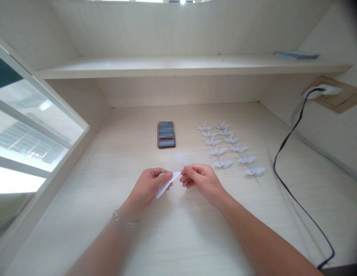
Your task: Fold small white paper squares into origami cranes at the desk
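A small folded piece of white paper point(168, 184) is between my hands above the desk. My left hand point(152, 184) pinches it between thumb and fingers, and a bracelet circles that wrist. At the paper's pointed right end, my right hand point(200, 177) has thumb and forefinger closed on the tip, its other fingers curled below. Several white paper cranes point(223, 164) stand in two slanting rows on the desk, beyond and to the right of my right hand.
A dark rectangular object point(166, 134), blurred out, lies beyond my hands on the pale desk point(121, 153). To the right, a black cable point(285, 142) runs from a wall socket point(336, 94) down across the desk. A shelf point(172, 71) spans the back; a window point(31, 126) is at left.
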